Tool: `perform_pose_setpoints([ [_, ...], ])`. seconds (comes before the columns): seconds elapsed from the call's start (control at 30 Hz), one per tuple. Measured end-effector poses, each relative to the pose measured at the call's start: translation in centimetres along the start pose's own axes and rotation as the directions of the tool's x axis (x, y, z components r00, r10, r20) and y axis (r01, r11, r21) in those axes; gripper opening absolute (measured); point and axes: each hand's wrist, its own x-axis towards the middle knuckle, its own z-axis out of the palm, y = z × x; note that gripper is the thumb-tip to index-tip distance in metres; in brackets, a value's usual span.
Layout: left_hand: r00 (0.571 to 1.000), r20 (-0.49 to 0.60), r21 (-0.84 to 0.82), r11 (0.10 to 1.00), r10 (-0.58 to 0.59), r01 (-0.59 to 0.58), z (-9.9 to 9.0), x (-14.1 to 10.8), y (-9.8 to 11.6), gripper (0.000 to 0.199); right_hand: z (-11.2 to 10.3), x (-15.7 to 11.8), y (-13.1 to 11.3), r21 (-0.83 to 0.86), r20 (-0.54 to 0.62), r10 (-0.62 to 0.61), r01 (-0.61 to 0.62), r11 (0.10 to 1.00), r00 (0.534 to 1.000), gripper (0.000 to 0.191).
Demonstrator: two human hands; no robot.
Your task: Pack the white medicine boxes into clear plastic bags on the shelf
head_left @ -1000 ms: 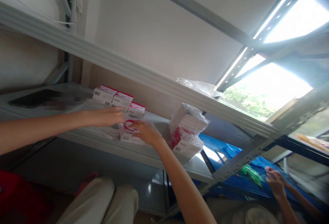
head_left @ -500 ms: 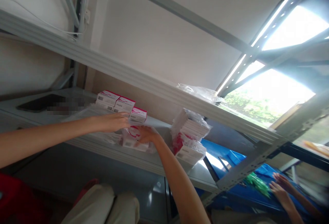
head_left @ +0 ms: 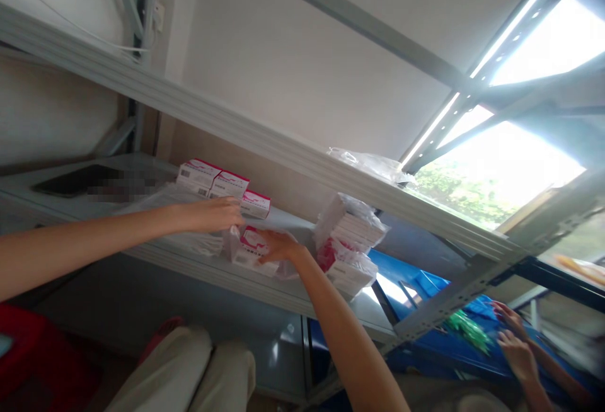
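Note:
Both my arms reach up to a grey metal shelf (head_left: 198,264). My left hand (head_left: 215,213) rests palm down on a clear plastic wrap (head_left: 155,201) beside a row of three white and pink boxes (head_left: 222,186). My right hand (head_left: 276,246) grips a plastic-wrapped pack of white and pink boxes (head_left: 248,249) lying at the shelf's front. The two hands are close together, fingertips almost meeting over the pack.
A stack of wrapped box bundles (head_left: 350,245) stands to the right on the same shelf. A dark flat device (head_left: 70,180) lies at the far left. An upper shelf (head_left: 265,147) carries a plastic bag (head_left: 368,163). Another person's hands (head_left: 513,343) work at a blue bin (head_left: 425,336), lower right.
My right hand has drawn the wrapped pack slightly towards the shelf's front and right. My left hand stayed on the plastic wrap. The other person's hands shifted at the blue bin.

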Motion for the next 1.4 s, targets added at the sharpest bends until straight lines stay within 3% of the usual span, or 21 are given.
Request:
perform_pose_setpoints([
  [0.17, 0.997, -0.071, -0.04, 0.999, 0.003, -0.006, -1.8, 0.2, -2.1, 0.014, -3.0, -4.4, -0.9, -0.167, 0.039, -0.042, 0.048, 0.985, 0.998, 0.032],
  [0.3, 0.998, -0.053, -0.149, 0.988, -0.041, 0.033, -2.2, 0.6, -3.3, 0.02, -4.7, -8.0, -0.8, -0.402, 0.009, -0.095, 0.091, 0.911, 0.995, 0.036],
  [0.43, 0.992, 0.004, -0.298, 0.947, -0.123, 0.118, -2.1, 1.1, -3.4, 0.02, -5.3, -9.9, 0.8, -0.514, -0.074, -0.054, 0.008, 0.858, 0.996, 0.026],
  [0.5, 0.991, 0.014, -0.392, 0.911, -0.135, 0.13, -1.9, 1.3, -3.3, 0.019, -5.0, -10.0, 1.6, -0.539, -0.109, -0.067, -0.002, 0.842, 0.992, 0.027],
  [0.63, 0.992, 0.036, -0.533, 0.837, -0.122, 0.123, -1.6, 1.7, -2.9, 0.017, -3.7, -9.0, 2.1, -0.548, -0.12, -0.17, 0.078, 0.833, 0.978, 0.047],
  [0.8, 0.989, 0.049, -0.618, 0.773, -0.143, 0.142, -1.2, 1.7, -2.2, 0.02, -3.2, -7.8, 2.5, -0.521, -0.007, -0.026, 0.019, 0.854, 1.0, 0.025],
  [0.87, 0.987, 0.028, -0.663, 0.736, -0.16, 0.138, -0.9, 1.6, -2.3, 0.021, -3.7, -8.2, 3.0, -0.473, -0.041, 0.008, -0.026, 0.88, 0.999, 0.023],
  [0.97, 0.982, -0.015, -0.717, 0.687, -0.186, 0.119, -0.5, 1.5, -3.1, 0.022, -4.6, -9.3, 4.3, -0.299, -0.212, 0.081, -0.143, 0.943, 0.974, 0.024],
  [1.1, 0.956, -0.088, -0.779, 0.617, -0.281, 0.11, -0.5, 1.7, -3.6, 0.026, -4.6, -9.9, 6.7, 0.197, -0.422, 0.298, -0.235, 0.952, 0.856, 0.029],
  [1.23, 0.918, -0.127, -0.827, 0.551, -0.376, 0.111, -0.4, 2.2, -2.3, 0.026, -3.1, -9.1, 8.4, 0.551, -0.465, 0.356, -0.05, 0.833, 0.811, 0.024],
  [1.3, 0.916, -0.136, -0.849, 0.521, -0.377, 0.089, 0.1, 2.6, -1.5, 0.026, -2.0, -8.5, 8.2, 0.64, -0.489, 0.349, 0.057, 0.766, 0.799, 0.024],
  [1.4, 0.931, -0.113, -0.877, 0.475, -0.347, 0.071, 1.6, 3.3, -1.1, 0.027, -0.2, -7.6, 6.9, 0.713, -0.461, 0.36, 0.097, 0.694, 0.811, 0.028],
])
